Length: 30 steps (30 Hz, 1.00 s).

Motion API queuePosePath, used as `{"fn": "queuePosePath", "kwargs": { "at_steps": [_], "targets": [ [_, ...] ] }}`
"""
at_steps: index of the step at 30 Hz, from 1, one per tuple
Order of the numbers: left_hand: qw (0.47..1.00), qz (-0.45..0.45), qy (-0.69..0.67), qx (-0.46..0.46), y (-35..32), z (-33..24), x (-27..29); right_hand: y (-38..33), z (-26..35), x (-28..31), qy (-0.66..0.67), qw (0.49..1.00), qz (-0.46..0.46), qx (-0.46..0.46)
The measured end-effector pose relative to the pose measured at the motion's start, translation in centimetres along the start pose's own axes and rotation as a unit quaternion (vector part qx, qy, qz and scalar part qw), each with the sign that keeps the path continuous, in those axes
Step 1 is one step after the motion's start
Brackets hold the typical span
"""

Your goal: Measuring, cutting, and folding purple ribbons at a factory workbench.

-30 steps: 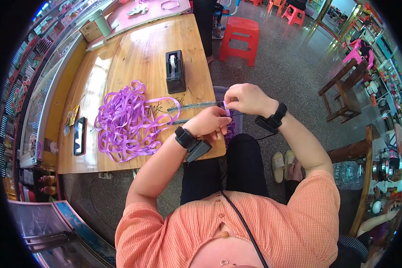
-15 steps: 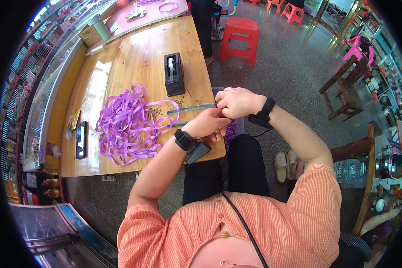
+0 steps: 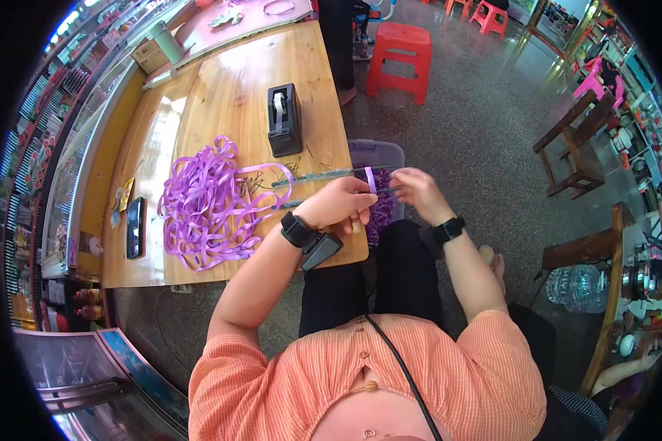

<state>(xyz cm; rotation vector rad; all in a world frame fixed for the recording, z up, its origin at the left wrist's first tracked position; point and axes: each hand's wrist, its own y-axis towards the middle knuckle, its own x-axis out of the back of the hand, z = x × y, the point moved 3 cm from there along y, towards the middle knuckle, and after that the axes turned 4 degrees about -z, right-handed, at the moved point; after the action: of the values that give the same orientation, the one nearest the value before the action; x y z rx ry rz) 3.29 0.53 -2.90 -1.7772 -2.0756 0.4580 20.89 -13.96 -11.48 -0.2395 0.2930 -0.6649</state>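
Observation:
My left hand (image 3: 338,203) is closed at the table's right edge, thumb and fingers pinching a purple ribbon (image 3: 370,178) whose short end stands up between two thin dark rods. The upper rod (image 3: 316,177) and the lower rod (image 3: 290,204) stick out past the table edge to the right. My right hand (image 3: 421,195) is beside their right ends, its fingers loosely bent and apart, with nothing visible in them. Left of my left hand, a tangled heap of purple ribbon (image 3: 202,202) lies on the wooden table (image 3: 221,88), one strand running to the rods.
A black tape dispenser (image 3: 284,121) stands beyond the rods. A black phone (image 3: 135,228) lies at the table's left. Below my hands, a clear plastic bin (image 3: 386,152) holds purple pieces. A red stool (image 3: 401,62) and a wooden chair (image 3: 577,147) stand on the floor.
My right hand has moved right, away from my left hand, and its fingers have loosened. The upright ribbon end and the bin now show between the hands. My left hand has stayed nearly still.

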Motion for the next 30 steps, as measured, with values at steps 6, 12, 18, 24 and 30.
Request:
{"fn": "queuePosePath", "kwargs": {
  "at_steps": [6,12,18,24,30],
  "targets": [
    [1.000,0.004,-0.003,-0.010,-0.1,-0.1,0.0,0.2,-1.8,-4.3,0.202,0.956,0.174,-0.122],
    [1.000,0.007,-0.001,-0.006,-0.2,-0.5,-0.3,2.1,-2.9,-3.0,0.248,0.946,0.200,-0.056],
    [1.000,0.008,0.006,-0.007,-0.3,-0.4,-0.1,1.7,-3.0,-5.8,0.205,0.952,0.202,-0.106],
    [1.000,0.014,-0.004,-0.008,0.0,-0.2,-0.2,1.7,-3.4,-6.9,0.261,0.922,0.261,-0.119],
    [1.000,0.009,-0.001,-0.014,-0.2,-0.2,-0.1,1.1,-3.1,-5.8,0.172,0.955,0.201,-0.137]
  ]
}}
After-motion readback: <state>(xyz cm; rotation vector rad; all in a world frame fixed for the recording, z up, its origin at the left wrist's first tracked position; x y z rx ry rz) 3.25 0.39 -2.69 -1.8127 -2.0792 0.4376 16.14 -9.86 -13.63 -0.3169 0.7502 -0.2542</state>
